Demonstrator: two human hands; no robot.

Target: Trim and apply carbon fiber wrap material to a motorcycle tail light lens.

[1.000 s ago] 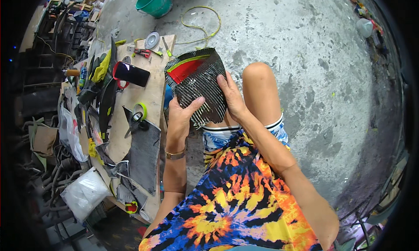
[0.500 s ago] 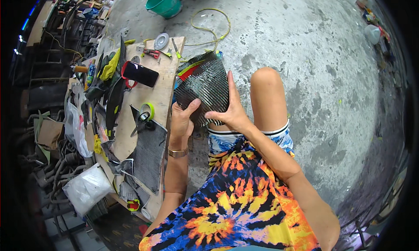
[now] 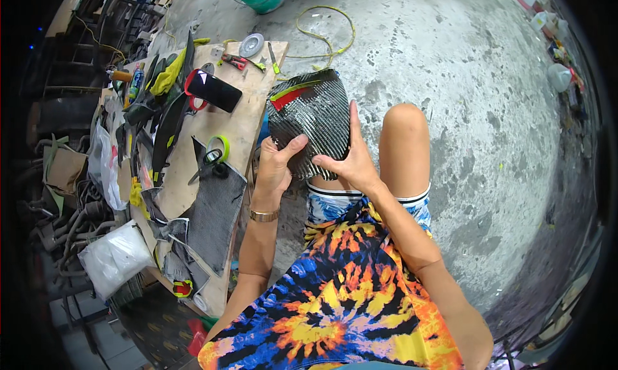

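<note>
Nearby, phone (image 3: 219, 91), scissors (image 3: 212, 156), wooden board (image 3: 177, 193), left hand (image 3: 275, 166) pinching woven sheet (image 3: 317, 120) (right hand (image 3: 355, 166) spread alongside)

- Concrete floor (image 3: 463, 80): cool, diffuse light, brightest near one o'clock, dimming toward four.
- Woven sheet (image 3: 315, 122), centre: silvery glints along the weave; focus fairly sharp.
- Rack (image 3: 62, 119), nine o'clock: deep shadow; detail indistinct, possibly blurred.
- Periphery: fisheye curvature, black vignette.
</note>
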